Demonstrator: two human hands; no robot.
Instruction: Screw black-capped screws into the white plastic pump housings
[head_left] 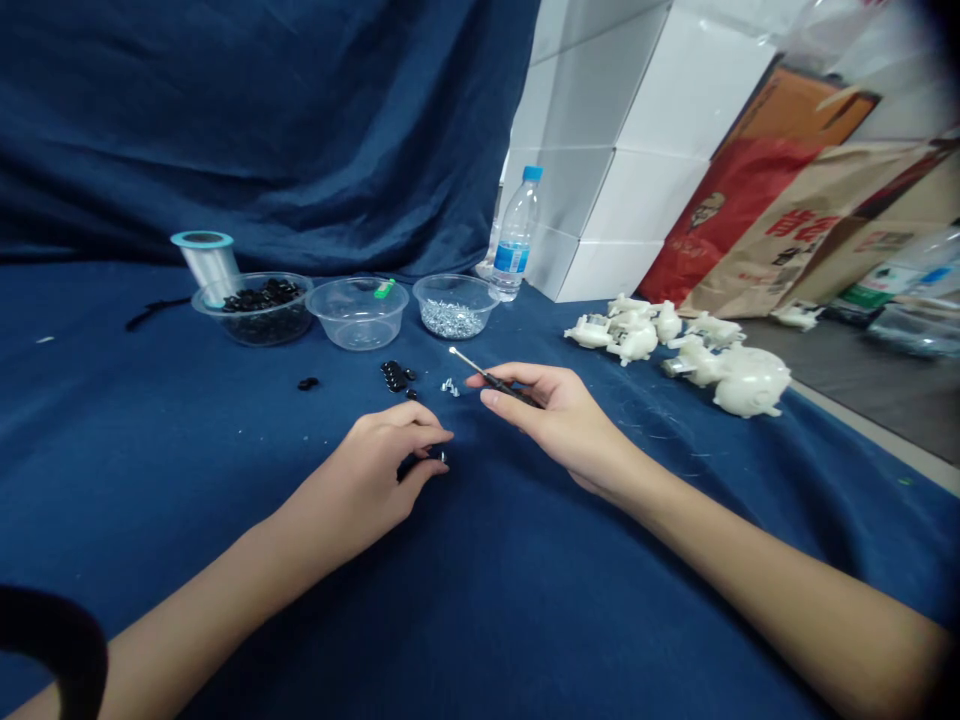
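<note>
My right hand [559, 415] is closed round the dark handle of a small screwdriver [480, 370], whose thin metal shaft points up and left. At its end sits a pale tip or bit of something too small to make out. To the left and nearer me, my left hand [390, 450] pinches a small shiny piece [443, 457], mostly hidden by the fingers. Just beyond the hands lie a few silver screws [450, 387] and a tight group of black parts [391, 376]. Another black part [308, 383] is farther left on the blue cloth.
Across the back stand a bowl of black parts [255, 325], a clear bowl [360, 335] with a green piece, a bowl of screws [454, 318], a spool [210, 268] and a water bottle [514, 240]. White animal-shaped pieces [750, 380] lie right, before white boxes [630, 190] and bags.
</note>
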